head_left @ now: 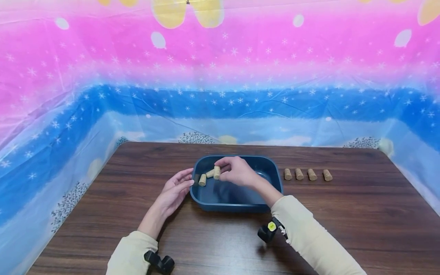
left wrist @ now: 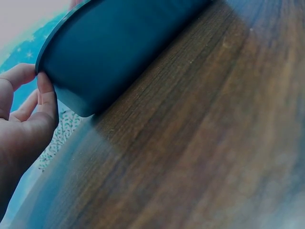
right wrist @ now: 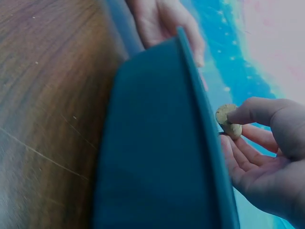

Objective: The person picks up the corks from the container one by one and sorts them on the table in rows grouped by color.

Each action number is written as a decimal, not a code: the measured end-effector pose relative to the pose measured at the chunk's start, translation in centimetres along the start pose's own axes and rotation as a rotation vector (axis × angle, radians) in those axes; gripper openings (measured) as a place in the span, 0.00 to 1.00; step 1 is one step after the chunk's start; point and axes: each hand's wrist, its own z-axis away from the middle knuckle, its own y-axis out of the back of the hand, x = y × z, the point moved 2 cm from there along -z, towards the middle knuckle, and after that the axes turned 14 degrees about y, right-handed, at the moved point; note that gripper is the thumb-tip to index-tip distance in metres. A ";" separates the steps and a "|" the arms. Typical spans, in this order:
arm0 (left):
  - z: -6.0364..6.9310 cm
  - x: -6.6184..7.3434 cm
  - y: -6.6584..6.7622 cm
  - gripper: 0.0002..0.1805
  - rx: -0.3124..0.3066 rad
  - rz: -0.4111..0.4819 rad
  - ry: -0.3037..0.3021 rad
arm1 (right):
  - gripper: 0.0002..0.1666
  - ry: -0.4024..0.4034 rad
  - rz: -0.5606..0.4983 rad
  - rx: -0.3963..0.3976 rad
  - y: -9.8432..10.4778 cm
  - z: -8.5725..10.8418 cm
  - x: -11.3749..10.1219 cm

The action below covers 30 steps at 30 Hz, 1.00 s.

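Observation:
A dark blue rectangular tub stands on the table. My left hand is at its left end, and in the left wrist view the thumb and a finger pinch the rim. Over the tub's left half, my right hand holds a cork stopper between thumb and fingers; the right wrist view shows this cork just beyond the rim. Inside the tub's left end lie a cork and another cork, the latter partly covered by the held one.
To the right of the tub, several corks stand in a row on the dark wooden table. A pink and blue patterned cloth hangs behind and along the sides. Each sleeve carries a black wrist camera.

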 end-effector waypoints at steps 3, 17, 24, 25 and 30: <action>0.0 0.0 0.0 0.29 -0.004 0.001 -0.004 | 0.24 0.007 -0.003 0.008 1.0 0.3 -0.1; 0.0 -0.3 0.3 0.29 -0.083 -0.037 -0.106 | 0.25 0.005 0.032 0.039 5.2 3.1 0.2; -0.1 -0.3 0.3 0.31 -0.040 -0.045 -0.052 | 0.25 0.017 0.052 0.032 7.3 4.9 1.1; -0.1 -0.2 0.3 0.30 -0.029 -0.041 -0.037 | 0.25 0.016 0.064 0.032 7.6 5.2 1.2; 0.0 0.0 0.2 0.28 0.004 -0.027 0.001 | 0.25 0.011 0.111 0.033 9.1 6.5 1.8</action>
